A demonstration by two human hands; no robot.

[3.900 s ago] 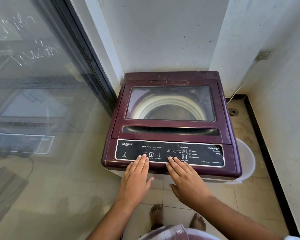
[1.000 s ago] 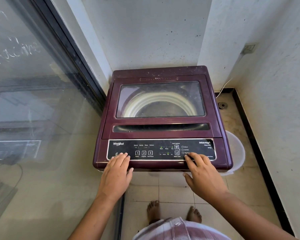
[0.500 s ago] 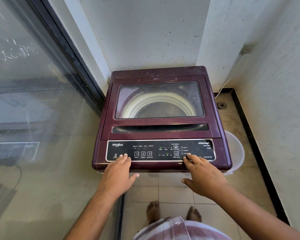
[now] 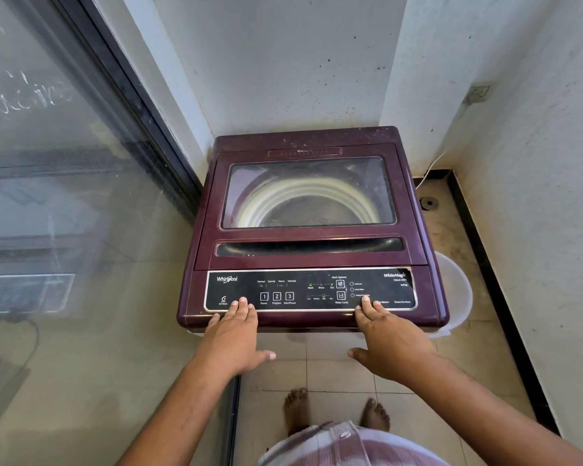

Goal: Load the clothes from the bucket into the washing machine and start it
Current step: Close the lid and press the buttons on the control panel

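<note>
With both palms laid flat and empty on the washing machine's [image 4: 312, 210] control panel [image 4: 312, 290], the Start/Pause button [image 4: 289, 296] is found just right of the left hand [image 4: 233, 334] — nearer than the right hand [image 4: 389, 341].

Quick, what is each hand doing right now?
Left hand: open, flat, fingertips on the maroon washing machine's black control panel.
Right hand: open, fingertips on the same panel.

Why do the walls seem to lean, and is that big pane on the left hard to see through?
In the head view, the wide lens bends straight lines, so the walls splay outward. The glass door carries pale reflections and glare, veiling what lies behind. The washing machine is sharp; its lid window looks hazy with dust.
</note>
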